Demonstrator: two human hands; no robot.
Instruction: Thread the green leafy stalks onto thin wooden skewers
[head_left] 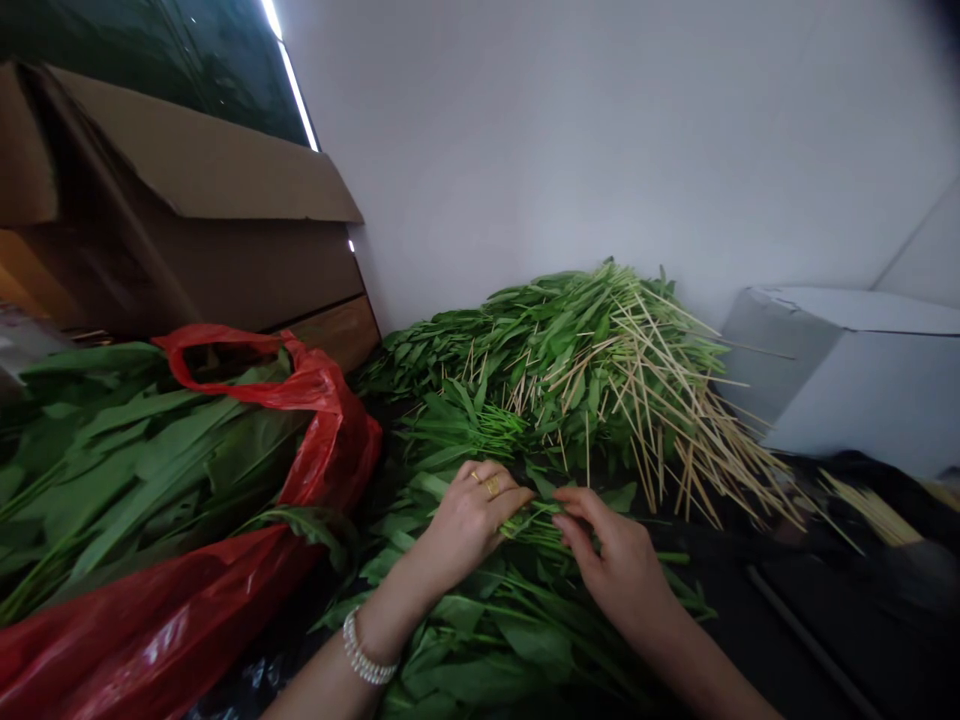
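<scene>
My left hand (pixel 476 510), with gold rings on it, is closed around a small bunch of leafy green stems (pixel 529 522). Close by on the right, my right hand (pixel 615 550) has its thumb and fingertips pinched at the same bunch; exactly which leaf or stem they grip is too small to tell. Loose leafy greens (pixel 517 635) lie spread under both hands. Just beyond my fingers rests a small bundle of greens (pixel 480 425), its stems pointing right.
Against the wall rises a big pile of greens (pixel 517 320) with thin wooden sticks (pixel 667 420) jutting out rightward. A red plastic bag (pixel 337 430) full of broad leaves stands left, before a cardboard box (pixel 247 260). Right are a white box (pixel 862 370) and more sticks (pixel 870 505).
</scene>
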